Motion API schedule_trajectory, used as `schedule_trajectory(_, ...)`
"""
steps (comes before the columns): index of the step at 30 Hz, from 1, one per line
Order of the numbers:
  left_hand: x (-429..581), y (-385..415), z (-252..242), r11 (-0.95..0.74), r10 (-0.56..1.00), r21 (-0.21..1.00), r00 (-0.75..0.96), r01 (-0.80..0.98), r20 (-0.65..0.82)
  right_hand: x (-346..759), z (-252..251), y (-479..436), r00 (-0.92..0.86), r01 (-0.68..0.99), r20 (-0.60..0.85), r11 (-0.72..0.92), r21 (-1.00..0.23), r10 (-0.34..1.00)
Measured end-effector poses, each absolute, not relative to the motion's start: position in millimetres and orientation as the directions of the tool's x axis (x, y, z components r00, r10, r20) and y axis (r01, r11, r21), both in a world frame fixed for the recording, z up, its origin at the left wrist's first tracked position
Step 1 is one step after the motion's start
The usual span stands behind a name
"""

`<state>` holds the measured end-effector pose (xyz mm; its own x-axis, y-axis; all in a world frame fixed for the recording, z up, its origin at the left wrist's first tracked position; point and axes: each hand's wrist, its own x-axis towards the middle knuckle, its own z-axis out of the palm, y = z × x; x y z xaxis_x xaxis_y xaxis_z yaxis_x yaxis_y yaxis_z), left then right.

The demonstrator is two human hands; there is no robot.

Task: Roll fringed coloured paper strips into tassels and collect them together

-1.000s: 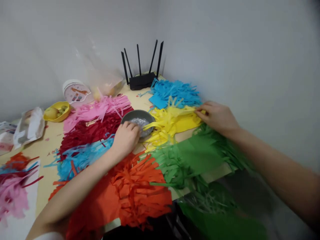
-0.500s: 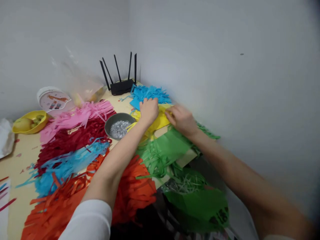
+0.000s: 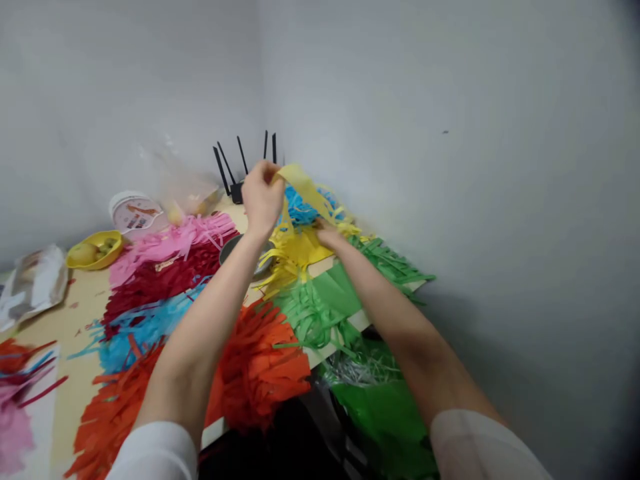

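My left hand (image 3: 263, 199) is raised, its fingers pinched on the edge of a yellow fringed paper sheet (image 3: 300, 181). The sheet arches over to the right, with cut strips hanging from it. Below, my right hand (image 3: 330, 235) rests at more yellow fringed paper (image 3: 305, 248) on the table. Its fingers are mostly hidden, so I cannot see what they grip. Blue fringed paper (image 3: 303, 208) lies just behind the yellow, and green fringed paper (image 3: 333, 290) lies in front. A grey bowl (image 3: 227, 250) is partly covered by my left forearm.
Pink (image 3: 173, 241), dark red (image 3: 157, 283) and orange fringed paper (image 3: 265, 367) cover the table's left and front. A black router (image 3: 236, 192) stands in the corner by the wall. A yellow bowl of fruit (image 3: 110, 257) sits at left. A green bag (image 3: 375, 427) hangs below the table edge.
My left hand has lifted a yellow sheet up and to the left. My right hand has moved slightly left and down onto the yellow paper. The view has shifted left.
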<state>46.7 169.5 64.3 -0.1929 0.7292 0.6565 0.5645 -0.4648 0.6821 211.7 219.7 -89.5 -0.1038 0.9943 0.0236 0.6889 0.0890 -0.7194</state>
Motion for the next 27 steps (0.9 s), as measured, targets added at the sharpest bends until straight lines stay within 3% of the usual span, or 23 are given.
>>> schedule_trajectory(4,-12.9,138.6,94.3,-0.521,0.632,0.692,-0.319,0.500,0.706,217.5,-69.7,195.6,-0.139,0.708,-0.082,0.041,-0.705,0.987)
schedule_trajectory(6,-47.7,105.6,100.8,-0.484,0.588,0.636,-0.315,0.602,0.745,222.0,-56.1,172.2,-0.196,0.734,-0.110,0.071,-0.675,0.974)
schedule_trajectory(9,-88.7,43.5,96.4,-0.317,0.645,0.511,-0.214,0.799,0.734,224.4,-23.0,119.0,-0.301,0.768,-0.092,0.183,-0.614,0.949)
schedule_trajectory(11,-101.8,2.6,87.5,-0.182,0.733,0.417,-0.160,0.890,0.661,215.8,6.4,72.1,-0.351,0.746,0.040,0.306,-0.592,0.935)
schedule_trajectory(12,-104.1,-15.9,82.7,-0.118,0.777,0.376,-0.151,0.919,0.612,206.7,21.3,47.0,-0.353,0.682,0.286,0.454,-0.574,0.891)
schedule_trajectory(14,-103.0,-48.7,74.3,-0.022,0.850,0.307,-0.144,0.951,0.506,178.5,46.8,-0.1,-0.348,0.515,0.675,0.734,-0.443,0.651)
schedule_trajectory(16,-99.9,-76.9,68.1,0.001,0.894,0.258,-0.117,0.966,0.433,140.4,61.4,-34.3,-0.510,0.338,0.774,0.915,-0.222,0.376)
schedule_trajectory(18,-101.1,-102.4,63.8,-0.034,0.918,0.248,-0.067,0.968,0.390,101.7,64.0,-50.6,-0.676,0.246,0.686,0.960,-0.138,0.271)
schedule_trajectory(20,-109.9,-125.9,60.9,-0.076,0.932,0.301,-0.039,0.950,0.359,72.3,59.6,-53.5,-0.793,0.252,0.524,0.950,-0.184,0.312)
schedule_trajectory(23,-134.7,-155.7,57.4,-0.146,0.941,0.509,-0.041,0.848,0.337,52.9,55.1,-52.6,-0.852,0.270,0.329,0.880,-0.391,0.408)
schedule_trajectory(27,-166.1,-183.5,51.3,-0.186,0.959,0.794,-0.070,0.578,0.276,49.8,61.9,-64.1,-0.837,0.202,0.311,0.782,-0.589,0.450)
